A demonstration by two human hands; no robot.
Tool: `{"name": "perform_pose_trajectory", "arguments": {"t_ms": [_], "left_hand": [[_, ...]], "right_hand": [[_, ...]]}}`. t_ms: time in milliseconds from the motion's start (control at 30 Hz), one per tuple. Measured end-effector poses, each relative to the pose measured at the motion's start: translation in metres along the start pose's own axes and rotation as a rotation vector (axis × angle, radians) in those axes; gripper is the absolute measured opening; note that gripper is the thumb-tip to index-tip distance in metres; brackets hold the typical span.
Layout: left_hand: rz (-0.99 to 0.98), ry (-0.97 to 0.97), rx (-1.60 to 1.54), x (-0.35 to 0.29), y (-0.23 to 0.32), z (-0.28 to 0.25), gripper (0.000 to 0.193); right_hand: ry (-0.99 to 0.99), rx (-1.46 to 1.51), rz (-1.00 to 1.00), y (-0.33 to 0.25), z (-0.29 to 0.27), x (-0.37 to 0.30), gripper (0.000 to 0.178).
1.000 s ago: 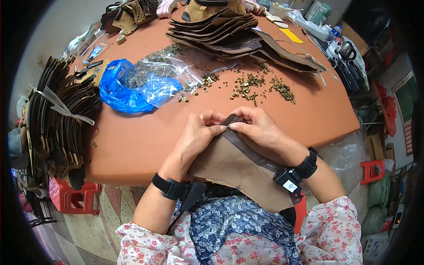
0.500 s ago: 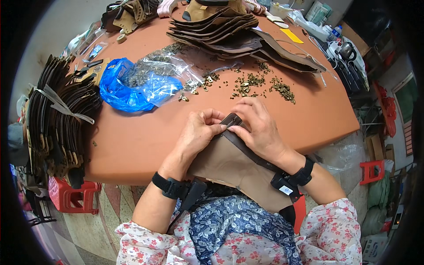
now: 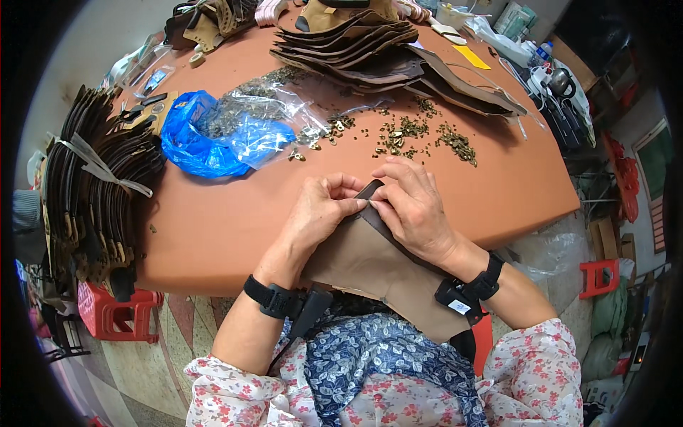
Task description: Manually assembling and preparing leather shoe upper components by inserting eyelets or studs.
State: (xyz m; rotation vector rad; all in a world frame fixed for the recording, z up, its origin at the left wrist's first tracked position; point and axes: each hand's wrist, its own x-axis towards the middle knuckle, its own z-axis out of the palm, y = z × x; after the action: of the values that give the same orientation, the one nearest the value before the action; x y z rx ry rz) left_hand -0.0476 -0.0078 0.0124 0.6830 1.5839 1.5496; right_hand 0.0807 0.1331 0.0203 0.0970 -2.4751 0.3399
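A brown leather shoe-upper piece (image 3: 380, 274) with a darker edge strip lies slanted over my lap and the table's front edge. My left hand (image 3: 324, 210) pinches its dark upper corner between thumb and fingers. Against the same corner, my right hand (image 3: 413, 206) has its thumb and index finger pressed together. Anything small between those fingertips is hidden. Beyond my hands lie loose brass-coloured metal hooks and eyelets (image 3: 405, 132) in scattered heaps.
A blue plastic bag (image 3: 188, 142) and a clear bag of small metal parts lie left of the heaps. Stacked leather pieces (image 3: 348, 53) stand at the back; a tied bundle (image 3: 99, 178) stands at left. The orange-brown table (image 3: 213, 242) has a curved front edge. Red stools (image 3: 117, 313) flank it.
My right hand has shifted slightly at the corner, its thumb and index finger drawing closer together. The leather's dark edge has turned a little. My left hand keeps its pinch.
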Motion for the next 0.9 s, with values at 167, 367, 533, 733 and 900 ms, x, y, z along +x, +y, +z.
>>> {"name": "perform_pose_trajectory", "arguments": {"t_ms": [167,367,533,733,900], "left_hand": [[0.016,0.013,-0.034,-0.001,0.0,0.001,0.022],[0.051,0.05,-0.047,-0.002,-0.009,0.003,0.024],[0.093,0.055,-0.027,-0.004,-0.007,0.007,0.026],[0.102,0.083,-0.047,-0.002,-0.012,0.007,0.025],[0.11,0.12,-0.066,-0.002,-0.009,0.008,0.024]], "right_hand": [[-0.025,0.022,0.074,-0.003,-0.002,0.004,0.01],[-0.119,0.19,0.325,-0.004,-0.003,0.009,0.011],[-0.093,0.365,0.421,0.011,0.009,0.005,0.016],[-0.136,0.698,0.689,0.009,0.014,0.008,0.028],[-0.175,0.663,0.71,0.011,0.021,0.006,0.028]]}}
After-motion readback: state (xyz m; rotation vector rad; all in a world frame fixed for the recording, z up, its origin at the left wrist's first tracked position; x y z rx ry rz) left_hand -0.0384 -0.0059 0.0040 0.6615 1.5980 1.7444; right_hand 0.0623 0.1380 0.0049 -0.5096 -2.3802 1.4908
